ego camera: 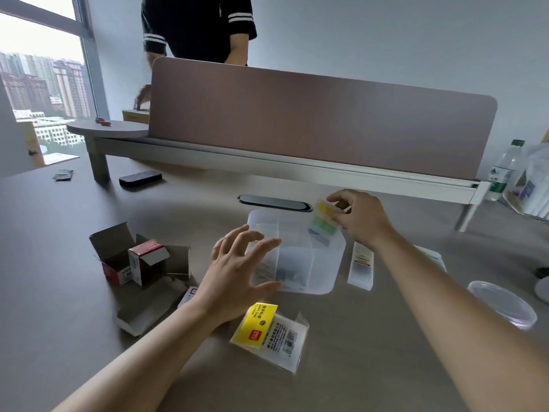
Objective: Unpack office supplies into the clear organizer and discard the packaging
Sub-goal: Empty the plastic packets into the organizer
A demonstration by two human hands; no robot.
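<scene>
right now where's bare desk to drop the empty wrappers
Bare desk lies far left, between the opened cardboard boxes and the black case. Also along the near edge, between the yellow-label wrapper and the round lid. It is crowded around the clear organizer.

A grey surface (59, 263) runs to a mauve divider panel (312, 126); daylight enters the far-left window (38, 84); pale wall (386, 40) behind.
</scene>
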